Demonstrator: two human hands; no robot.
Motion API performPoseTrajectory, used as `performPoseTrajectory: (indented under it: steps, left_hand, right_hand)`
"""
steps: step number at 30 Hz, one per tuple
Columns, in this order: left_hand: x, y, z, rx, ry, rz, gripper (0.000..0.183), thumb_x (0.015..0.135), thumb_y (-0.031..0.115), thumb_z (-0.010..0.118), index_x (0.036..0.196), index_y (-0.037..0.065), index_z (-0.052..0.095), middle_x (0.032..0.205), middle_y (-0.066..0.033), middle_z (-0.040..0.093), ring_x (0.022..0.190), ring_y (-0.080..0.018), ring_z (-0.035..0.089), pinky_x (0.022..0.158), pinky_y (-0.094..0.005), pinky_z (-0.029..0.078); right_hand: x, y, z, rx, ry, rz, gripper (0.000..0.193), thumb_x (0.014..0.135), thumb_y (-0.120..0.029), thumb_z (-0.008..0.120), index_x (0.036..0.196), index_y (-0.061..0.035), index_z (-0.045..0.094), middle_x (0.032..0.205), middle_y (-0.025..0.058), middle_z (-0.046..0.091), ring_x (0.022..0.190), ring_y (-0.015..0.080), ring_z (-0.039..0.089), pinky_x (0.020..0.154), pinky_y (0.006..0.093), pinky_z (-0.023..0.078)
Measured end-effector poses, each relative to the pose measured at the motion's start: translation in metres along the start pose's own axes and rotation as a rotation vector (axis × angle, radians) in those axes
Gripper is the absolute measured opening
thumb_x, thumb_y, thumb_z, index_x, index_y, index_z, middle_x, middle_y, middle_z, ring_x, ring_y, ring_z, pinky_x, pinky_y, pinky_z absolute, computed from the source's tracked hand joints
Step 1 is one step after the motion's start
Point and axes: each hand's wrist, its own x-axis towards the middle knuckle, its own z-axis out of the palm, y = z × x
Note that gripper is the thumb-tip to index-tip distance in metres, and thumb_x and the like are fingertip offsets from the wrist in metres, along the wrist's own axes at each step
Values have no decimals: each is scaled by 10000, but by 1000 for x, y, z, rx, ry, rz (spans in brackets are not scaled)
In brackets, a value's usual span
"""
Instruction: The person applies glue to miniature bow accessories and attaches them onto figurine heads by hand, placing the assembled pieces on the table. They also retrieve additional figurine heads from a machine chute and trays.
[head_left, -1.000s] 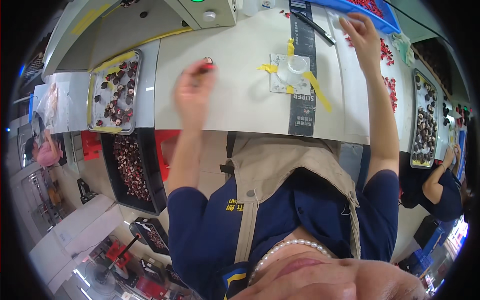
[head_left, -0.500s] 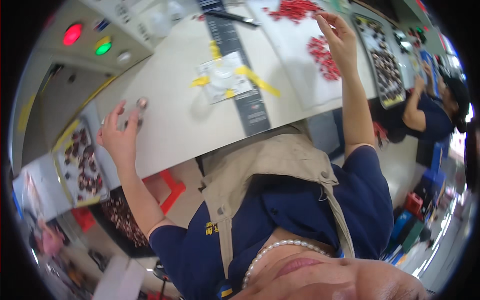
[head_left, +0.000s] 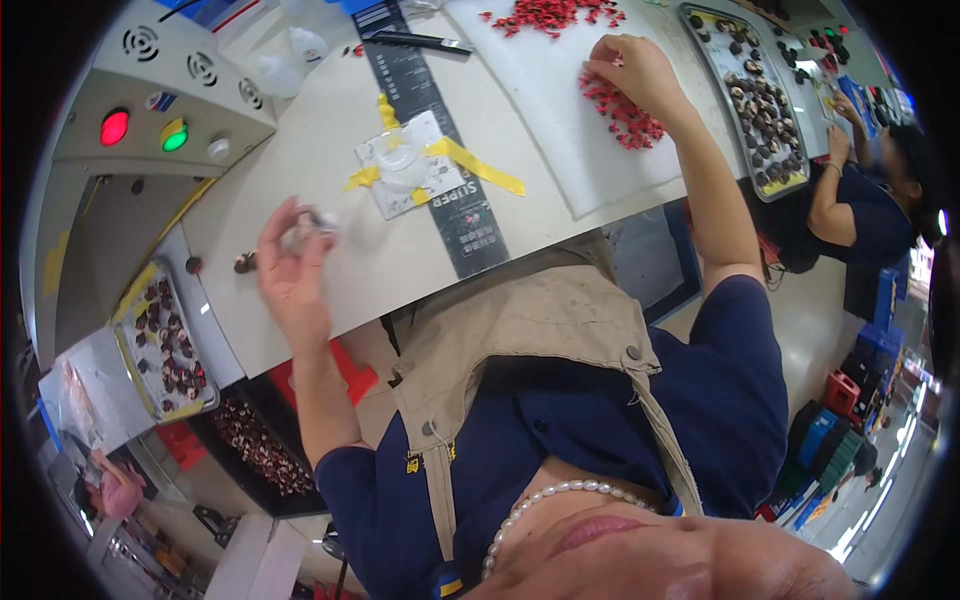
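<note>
At far left, a rectangular metal tray [head_left: 152,362] edged with yellow tape held dark-brown, rounded pieces. A small dark-brown lump [head_left: 246,262] lay on the pale tabletop, just beside the left hand [head_left: 294,262]. Left thumb and fingers gripped a small, blurred brown-and-white piece [head_left: 318,224] above the tabletop. Right of it, a clear round holder [head_left: 400,164] sat on a square plate fixed with yellow tape. The right hand [head_left: 640,78], fingers curled, hovered by loose red bits [head_left: 628,122] on a white sheet [head_left: 540,110]; whether it gripped any could not be told.
</note>
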Motion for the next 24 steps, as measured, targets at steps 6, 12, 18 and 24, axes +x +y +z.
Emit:
performPoseTrajectory:
  steps: [6, 12, 18, 24]
  left_hand:
    - [-11, -12, 38, -361, -185, -219, 308, 841, 21, 590, 1139, 15, 510, 1133, -99, 556, 967, -126, 549, 780, -246, 482]
    - [-14, -16, 52, -497, -208, -290, 314, 857, 34, 578, 1166, 27, 519, 1154, -95, 561, 992, -113, 545, 780, -237, 475]
    - [-21, -27, 50, -587, -200, -365, 302, 866, 60, 577, 1162, 32, 523, 1131, -81, 580, 961, -96, 554, 748, -214, 469]
    - [-29, -35, 41, -602, -226, -388, 313, 880, 92, 565, 1181, 46, 495, 1097, -77, 599, 934, -82, 564, 699, -200, 496]
  right_hand:
    - [11, -9, 3, 34, -161, 19, 101, 812, -144, 585, 846, -55, 552, 740, 115, 614, 691, 268, 586, 617, 370, 442]
    - [3, -31, -16, 367, -72, 18, 154, 883, -116, 556, 1007, -31, 587, 786, 34, 609, 754, 71, 555, 658, 229, 432]
    - [-38, -105, 0, 1011, -123, 65, 154, 855, -77, 603, 964, 28, 576, 893, 68, 627, 874, 104, 604, 782, 221, 477]
    - [-35, -165, 8, 1111, -292, -10, 142, 860, -67, 595, 965, 22, 561, 888, 68, 627, 886, 124, 619, 791, 229, 490]
